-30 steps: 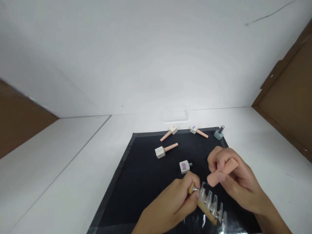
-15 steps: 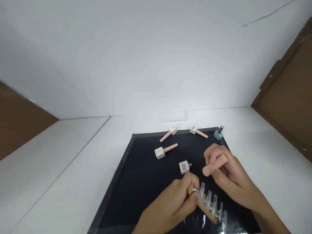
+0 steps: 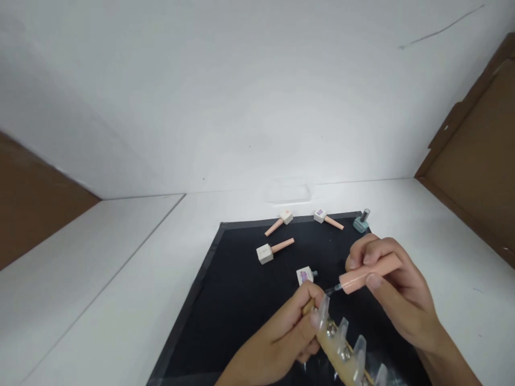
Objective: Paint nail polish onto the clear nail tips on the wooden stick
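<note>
My left hand (image 3: 281,335) is closed round one end of a wooden nail tip stand (image 3: 336,354) that carries a row of clear false nails (image 3: 359,354) on metal posts. In my right hand (image 3: 402,300) is a nail polish brush by its peach cap (image 3: 368,274). The dark bristles (image 3: 333,290) are at the upper end of the nail tip (image 3: 324,308) nearest my left fingers; whether they touch it I cannot tell. Just beyond my left hand lies an uncapped white nail polish bottle (image 3: 303,275) with a purple mark, on its side.
On the black mat (image 3: 241,300) lie white bottles with peach caps: one at the left (image 3: 264,253), one at the back (image 3: 286,216), another farther right (image 3: 320,215). A teal bottle (image 3: 361,223) stands at the mat's far right corner. Behind is a clear plastic tray (image 3: 287,192).
My left hand has tilted the nail stand and brought it nearer the camera. My right hand has turned the brush, so its bristles now point left at the first nail tip.
</note>
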Demonstrator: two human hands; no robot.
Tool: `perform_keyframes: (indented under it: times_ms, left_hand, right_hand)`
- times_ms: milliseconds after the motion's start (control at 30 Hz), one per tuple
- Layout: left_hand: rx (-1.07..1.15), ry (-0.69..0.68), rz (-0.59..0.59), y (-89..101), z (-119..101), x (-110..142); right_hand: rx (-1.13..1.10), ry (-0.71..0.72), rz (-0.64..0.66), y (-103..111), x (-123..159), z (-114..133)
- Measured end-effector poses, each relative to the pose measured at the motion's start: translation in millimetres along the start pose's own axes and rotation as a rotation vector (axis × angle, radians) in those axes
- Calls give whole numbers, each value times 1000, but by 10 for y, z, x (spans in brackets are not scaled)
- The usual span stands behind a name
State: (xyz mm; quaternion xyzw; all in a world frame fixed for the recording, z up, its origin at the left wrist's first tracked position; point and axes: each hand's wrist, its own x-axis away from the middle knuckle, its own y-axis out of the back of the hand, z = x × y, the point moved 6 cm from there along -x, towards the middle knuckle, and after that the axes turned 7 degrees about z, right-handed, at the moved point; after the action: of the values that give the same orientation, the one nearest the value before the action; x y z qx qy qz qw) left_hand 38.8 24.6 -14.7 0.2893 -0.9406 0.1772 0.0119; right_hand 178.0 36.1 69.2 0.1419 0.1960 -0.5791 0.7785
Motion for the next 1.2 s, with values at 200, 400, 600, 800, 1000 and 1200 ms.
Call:
perform_keyframes:
  times_ms: [200, 400, 600, 800, 1000, 1200]
  left_hand:
    - [170, 52, 16, -68, 7, -19]
    - [197, 53, 3, -46, -31, 0]
    - [218, 71, 13, -40, -13, -15]
    - [240, 56, 31, -40, -13, -21]
    - [168, 84, 23, -18, 45, 10]
    - [132, 114, 25, -21, 78, 37]
  right_hand:
    - [9, -6, 108, -34, -18, -14]
    - [-13, 26, 104, -37, -29, 13]
    - [31, 47, 99, -35, -20, 22]
    - [66, 64, 161, -82, -31, 27]
    - [28, 49, 149, -79, -23, 27]
    - [-17, 1, 91, -58, -10, 0]
